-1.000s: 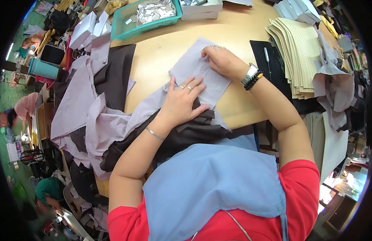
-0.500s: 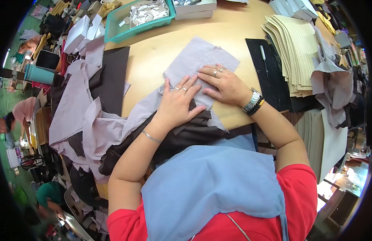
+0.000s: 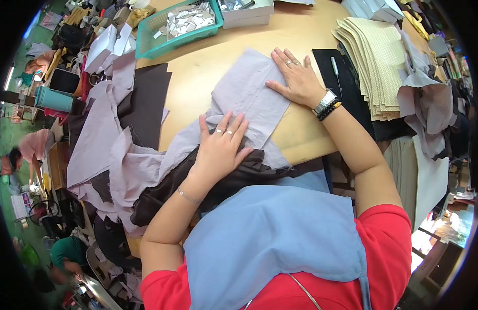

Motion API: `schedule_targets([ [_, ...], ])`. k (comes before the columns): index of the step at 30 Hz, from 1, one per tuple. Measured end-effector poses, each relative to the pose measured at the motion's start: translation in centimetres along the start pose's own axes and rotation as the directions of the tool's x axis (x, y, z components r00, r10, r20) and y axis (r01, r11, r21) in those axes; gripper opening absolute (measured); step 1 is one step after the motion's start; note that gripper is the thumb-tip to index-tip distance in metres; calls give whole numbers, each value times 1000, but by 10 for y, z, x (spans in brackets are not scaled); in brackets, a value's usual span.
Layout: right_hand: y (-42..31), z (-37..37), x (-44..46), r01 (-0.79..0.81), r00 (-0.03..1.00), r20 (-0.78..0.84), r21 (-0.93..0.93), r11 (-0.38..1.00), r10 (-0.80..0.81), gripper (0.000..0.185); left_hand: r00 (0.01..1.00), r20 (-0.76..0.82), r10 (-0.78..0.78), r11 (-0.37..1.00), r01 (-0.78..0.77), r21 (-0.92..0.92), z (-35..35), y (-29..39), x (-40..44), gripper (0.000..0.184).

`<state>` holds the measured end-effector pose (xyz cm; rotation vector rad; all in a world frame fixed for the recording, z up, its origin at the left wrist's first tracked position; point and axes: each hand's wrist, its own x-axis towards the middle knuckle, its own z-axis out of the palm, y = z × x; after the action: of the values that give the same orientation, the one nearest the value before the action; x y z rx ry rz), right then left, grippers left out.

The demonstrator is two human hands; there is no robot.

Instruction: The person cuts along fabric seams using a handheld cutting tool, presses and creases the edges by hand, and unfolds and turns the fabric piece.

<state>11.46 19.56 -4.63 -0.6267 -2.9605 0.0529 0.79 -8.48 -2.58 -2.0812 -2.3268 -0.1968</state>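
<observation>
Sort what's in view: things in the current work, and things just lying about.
In the work:
pale mauve cloth under the left hand and right hand
probably the dark bunched cloth nearby

Apparently just lying about:
teal basket of white pieces
thin pale-handled tool
stack of cream sheets

left hand point(image 3: 217, 152): palm down, fingers point(image 3: 240, 127) spread forward, thumb point(image 3: 243, 155) angled right | right hand point(image 3: 301, 82): palm down, farther forward, fingers splayed, thumb pointing left | left arm point(image 3: 171, 219): bent, forearm slanting inward | right arm point(image 3: 355, 142): bent, forearm slanting inward | hands apart
</observation>
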Motion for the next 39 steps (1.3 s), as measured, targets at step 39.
schedule_targets([
  [39,-33,-17,-33,412,911,-158,289,864,-382,62,988,-113,-106,994,106,-5,-1,6,-29,44],
])
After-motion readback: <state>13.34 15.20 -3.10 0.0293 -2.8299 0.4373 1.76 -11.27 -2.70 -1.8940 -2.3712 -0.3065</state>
